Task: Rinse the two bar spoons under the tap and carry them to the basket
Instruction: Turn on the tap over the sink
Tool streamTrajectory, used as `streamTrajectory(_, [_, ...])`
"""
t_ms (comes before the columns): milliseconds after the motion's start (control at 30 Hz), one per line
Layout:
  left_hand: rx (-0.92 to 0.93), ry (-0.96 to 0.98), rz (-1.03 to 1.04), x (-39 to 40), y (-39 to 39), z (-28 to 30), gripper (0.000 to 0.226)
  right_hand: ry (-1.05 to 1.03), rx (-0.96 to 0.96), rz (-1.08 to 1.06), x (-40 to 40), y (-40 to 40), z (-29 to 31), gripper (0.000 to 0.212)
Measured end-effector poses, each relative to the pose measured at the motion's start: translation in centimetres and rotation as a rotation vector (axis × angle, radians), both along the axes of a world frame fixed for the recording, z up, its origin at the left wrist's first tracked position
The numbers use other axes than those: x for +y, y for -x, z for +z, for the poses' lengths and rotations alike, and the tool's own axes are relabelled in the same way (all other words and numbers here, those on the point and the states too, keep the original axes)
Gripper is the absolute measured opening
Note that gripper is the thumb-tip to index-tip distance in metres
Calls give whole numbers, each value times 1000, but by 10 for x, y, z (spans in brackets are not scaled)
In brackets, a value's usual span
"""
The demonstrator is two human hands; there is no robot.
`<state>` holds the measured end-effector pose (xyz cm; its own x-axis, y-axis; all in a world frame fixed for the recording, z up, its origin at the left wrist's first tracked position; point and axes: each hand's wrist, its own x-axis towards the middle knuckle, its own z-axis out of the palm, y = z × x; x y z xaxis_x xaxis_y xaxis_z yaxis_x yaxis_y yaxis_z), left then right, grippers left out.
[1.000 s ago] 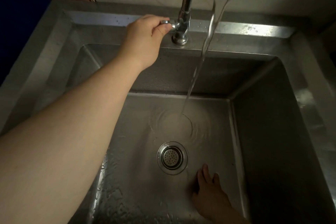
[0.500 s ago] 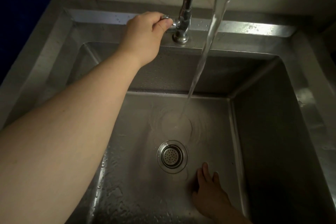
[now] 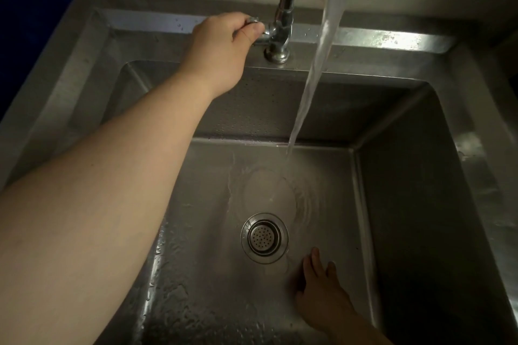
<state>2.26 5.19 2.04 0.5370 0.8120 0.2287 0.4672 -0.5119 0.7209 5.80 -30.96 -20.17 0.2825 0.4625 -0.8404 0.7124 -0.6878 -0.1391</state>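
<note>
Near right, the right hand (image 3: 322, 291) lies spread and empty on the sink (image 3: 196, 274) floor beside the drain (image 3: 265, 237); no spoons show; farther, water (image 3: 316, 64) falls; far left, the left hand (image 3: 224, 45) pinches the tap (image 3: 280, 33) handle.

The tap (image 3: 280, 36) stands on the back rim of the sink (image 3: 420, 45). The left hand (image 3: 221, 47) is just left of it, on the tap handle (image 3: 256, 26). In the basin, the drain (image 3: 265, 237) lies behind the right hand (image 3: 322, 294), and the water stream (image 3: 316, 64) lands behind the drain.
</note>
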Motion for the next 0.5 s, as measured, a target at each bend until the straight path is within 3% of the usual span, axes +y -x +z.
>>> streamTrajectory(267, [30, 112, -2, -7, 2, -1, 22, -9, -8, 9, -1, 0, 0, 74])
streamTrajectory(400, [64, 147, 46, -35, 15, -7, 57, -15, 1, 30, -3, -3, -3, 73])
streamTrajectory(500, [63, 9, 112, -57, 31, -4, 53, -32, 2, 31, -3, -10, -1, 70])
